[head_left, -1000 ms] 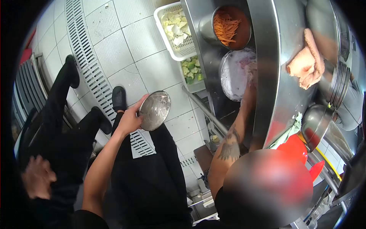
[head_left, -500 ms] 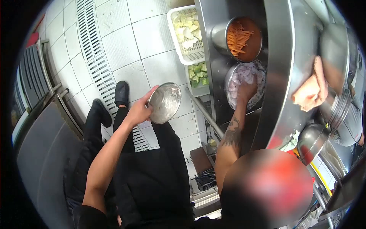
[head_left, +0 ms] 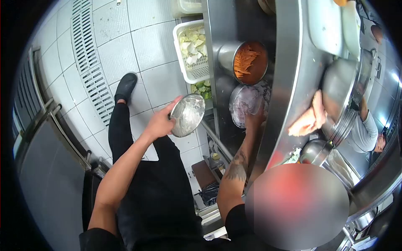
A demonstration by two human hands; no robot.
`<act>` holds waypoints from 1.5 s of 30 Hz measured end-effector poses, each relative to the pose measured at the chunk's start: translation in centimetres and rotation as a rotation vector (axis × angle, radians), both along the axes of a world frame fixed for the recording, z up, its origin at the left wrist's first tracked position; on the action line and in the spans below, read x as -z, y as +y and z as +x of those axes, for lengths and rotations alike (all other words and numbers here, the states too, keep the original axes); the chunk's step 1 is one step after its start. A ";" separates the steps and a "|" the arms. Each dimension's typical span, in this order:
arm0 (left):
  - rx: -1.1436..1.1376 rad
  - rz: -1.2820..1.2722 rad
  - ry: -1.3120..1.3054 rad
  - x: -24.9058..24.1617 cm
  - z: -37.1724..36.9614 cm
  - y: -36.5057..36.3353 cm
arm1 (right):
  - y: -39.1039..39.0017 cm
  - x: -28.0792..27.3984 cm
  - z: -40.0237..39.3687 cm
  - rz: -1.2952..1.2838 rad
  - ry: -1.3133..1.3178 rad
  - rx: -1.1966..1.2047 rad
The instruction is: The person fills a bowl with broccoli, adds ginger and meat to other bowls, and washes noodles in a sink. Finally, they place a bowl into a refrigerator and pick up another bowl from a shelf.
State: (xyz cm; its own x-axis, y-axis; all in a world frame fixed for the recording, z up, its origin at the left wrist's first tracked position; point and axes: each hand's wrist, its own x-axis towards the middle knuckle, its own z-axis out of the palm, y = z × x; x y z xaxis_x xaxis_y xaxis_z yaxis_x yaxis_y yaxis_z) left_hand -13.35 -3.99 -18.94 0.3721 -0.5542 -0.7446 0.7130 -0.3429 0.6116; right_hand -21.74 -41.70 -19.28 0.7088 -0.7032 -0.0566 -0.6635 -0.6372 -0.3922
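The person stands over a steel shelf under the counter [head_left: 289, 62], looking straight down. The left hand [head_left: 160, 123] grips a small steel bowl [head_left: 187, 115] by its near rim, fingers curled over the edge, and holds it tilted in the air above the tiled floor [head_left: 148, 46], just beside the shelf's edge. The bowl looks wet and bare inside.

The right hand [head_left: 254, 119] reaches into a round tray [head_left: 243, 104] of pale purple sliced onion on the shelf. Its fingers are down in the slices; whether they are pinched on anything or spread, I cannot tell, since the forearm and the counter's edge hide most of the hand.

Just beyond the tray sits a steel pot [head_left: 247, 62] holding shredded carrot. To the left of the pot, on the floor side, a white basket [head_left: 190, 50] holds pale chopped cabbage, and below it a second container of green chunks [head_left: 201, 89] shows partly.

On the counter lies a crumpled orange cloth [head_left: 309, 117], touching a big steel bowl [head_left: 339, 90]. Another person in a grey sleeve [head_left: 363, 129] is at the far right. A drain grate [head_left: 86, 54] runs along the floor.
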 end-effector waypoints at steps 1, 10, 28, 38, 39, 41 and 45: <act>0.012 -0.002 0.009 0.3 0.9 0.0 | -0.3 1.3 0.5 -0.013 0.026 -0.010; 0.168 -0.084 -0.039 3.2 7.2 -1.6 | -1.1 5.3 1.3 0.021 -0.020 0.123; 0.087 -0.197 0.143 -1.6 1.7 -4.7 | 22.5 -6.1 -0.7 0.618 -0.807 0.726; 0.034 -0.268 0.111 -0.6 0.6 -4.7 | 19.8 -6.5 -4.1 0.479 -0.003 0.140; 0.030 -0.274 0.110 -0.6 1.1 -4.8 | 18.9 -9.4 -2.4 0.448 0.045 0.190; 0.081 -0.269 0.121 -0.4 2.1 -5.1 | 15.4 -11.4 -0.4 0.534 -0.029 0.329; 0.092 -0.276 0.124 1.1 2.7 -5.4 | 3.3 -3.6 2.4 -0.042 -0.060 0.061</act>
